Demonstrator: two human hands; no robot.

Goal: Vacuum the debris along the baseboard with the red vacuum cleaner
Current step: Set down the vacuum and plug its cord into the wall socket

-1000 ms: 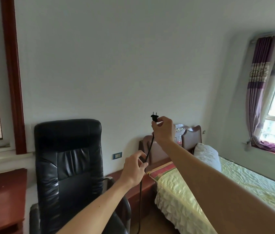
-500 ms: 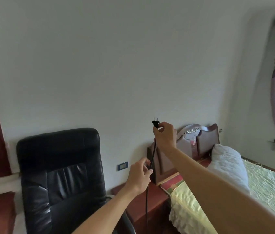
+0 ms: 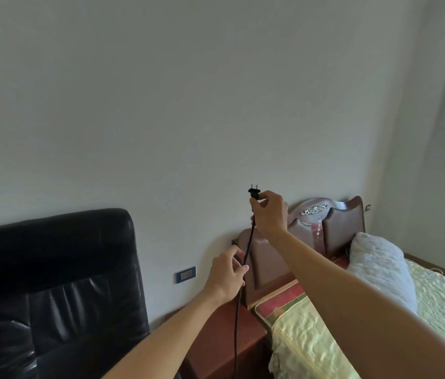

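**Plug in hand, vacuum out of sight**

Head view: the step in hand looks like getting power to the vacuum cleaner, before any cleaning starts. The right hand point(image 3: 269, 214) is raised in front of the wall, thumb and curled fingers pinching the black plug point(image 3: 254, 193) with its two prongs pointing up. The cord point(image 3: 239, 310) drops from the plug, runs through the left hand point(image 3: 226, 274), whose fingers are curled loosely round it lower down, and hangs on out of the bottom of the picture.

The red vacuum cleaner itself is not in view, and neither are the baseboard or any debris. Presumably the machine sits at the far end of the cord, below the frame.

A dark wall socket point(image 3: 185, 274) sits low on the wall, to the left of the left hand and below the plug, between the black chair point(image 3: 57, 283) and the headboard point(image 3: 333, 222) of the bed point(image 3: 379, 318).

The next move, as I judge it, calls for turning the plug so the prongs face the wall, lowering it to the socket and lining both prongs up with the slots. The left hand should feed slack so the cord does not drag.
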